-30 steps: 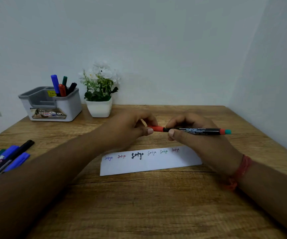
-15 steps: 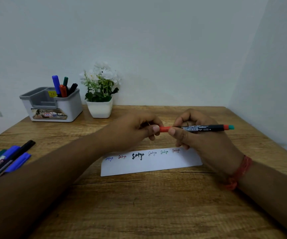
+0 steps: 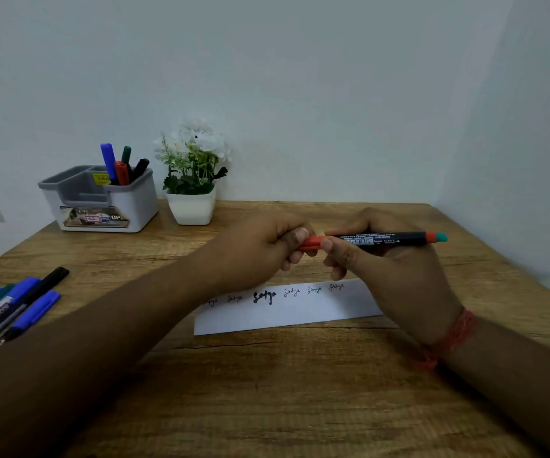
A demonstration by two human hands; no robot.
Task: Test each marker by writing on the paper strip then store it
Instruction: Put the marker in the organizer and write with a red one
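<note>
I see both hands above the paper strip on the counter. My right hand grips the marker barrel; my left hand's fingers pinch its red cap. The organizer sits back left.

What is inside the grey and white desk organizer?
The organizer holds four markers upright in its right compartment: blue, green, red, black. Their lower halves are hidden by the wall.

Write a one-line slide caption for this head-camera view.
Both hands hold a red-capped marker level above the paper strip, left hand on the cap, right hand on the barrel.
</note>
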